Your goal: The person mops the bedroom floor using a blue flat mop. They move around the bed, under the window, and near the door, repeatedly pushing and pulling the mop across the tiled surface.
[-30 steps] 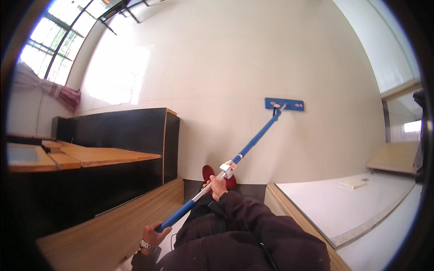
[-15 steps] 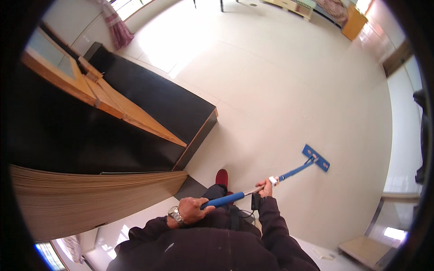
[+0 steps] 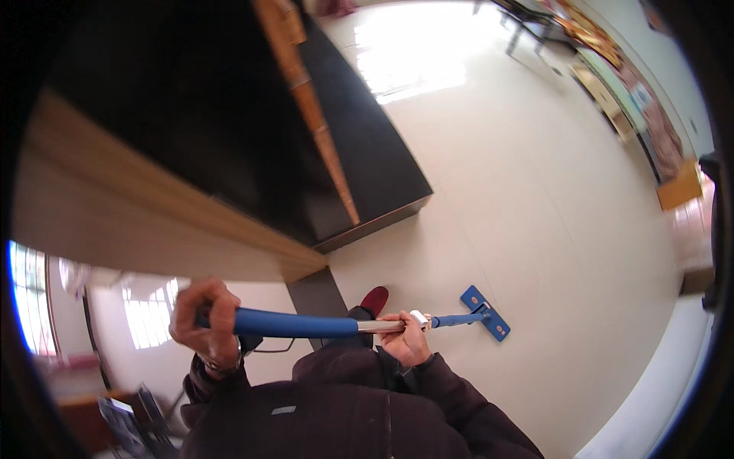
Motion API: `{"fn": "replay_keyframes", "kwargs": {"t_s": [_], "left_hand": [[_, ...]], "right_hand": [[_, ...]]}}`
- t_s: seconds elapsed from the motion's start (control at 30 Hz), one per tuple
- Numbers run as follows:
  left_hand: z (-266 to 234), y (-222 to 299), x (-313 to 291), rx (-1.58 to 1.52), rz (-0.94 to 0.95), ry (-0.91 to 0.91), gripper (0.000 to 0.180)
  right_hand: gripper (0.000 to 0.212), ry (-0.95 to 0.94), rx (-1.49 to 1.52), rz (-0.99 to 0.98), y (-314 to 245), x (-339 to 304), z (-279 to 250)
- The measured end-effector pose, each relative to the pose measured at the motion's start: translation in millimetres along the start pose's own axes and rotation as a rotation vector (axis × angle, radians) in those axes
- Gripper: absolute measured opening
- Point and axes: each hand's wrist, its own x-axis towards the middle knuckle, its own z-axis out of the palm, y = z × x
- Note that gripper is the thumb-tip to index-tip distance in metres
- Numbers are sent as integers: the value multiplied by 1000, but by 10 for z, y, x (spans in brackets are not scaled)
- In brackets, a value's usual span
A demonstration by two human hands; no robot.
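Mop [image 3: 376, 327]: since the frame half a second ago, its head [image 3: 497, 326] has drawn in closer to the right hand [image 3: 407, 342], and the pole has swung from a slant to nearly level across the view, which has itself turned.
Left hand: now higher and larger in view, its fingers [image 3: 223, 312] curled round the far end of the blue handle [image 3: 298, 323].
Right hand: wrapped on the silver stretch, just beside the white clip [image 3: 418, 317].
Head: right of the right hand, and seems to lie flat on the floor [image 3: 558, 245].
Progress: the mop is in use, I judge, with both hands on it and the head down; it is not put away.
Left to do: cannot be told; the pale floor ahead of the grip shows no clear line between wiped and unwiped, and glare [image 3: 413, 53] whitens its far part.
Cabinet [image 3: 375, 161]: black, ahead of the grip, well apart from the head; its far end is cut off.
Shoe [image 3: 375, 301]: red, just ahead of the right hand; its mate is not in view.
Hidden: the head's underside, the handle's tip inside the left hand, and the right palm.
Hard to make out: the left hand is smeared by motion, its wrist too; dark items [image 3: 126, 421] behind it are blurred.
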Motion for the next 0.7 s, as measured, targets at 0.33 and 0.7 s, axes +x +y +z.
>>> {"fn": "replay_keyframes", "kwargs": {"t_s": [0.33,0.7], "left_hand": [[500,-156,619,-996,-614,46,19],[-597,-1125,1824,-612,-638,772,18]], "right_hand": [[31,160,-291,319,129,-71,1634],[51,-194,-854,1097,1007,1299,3269]]}}
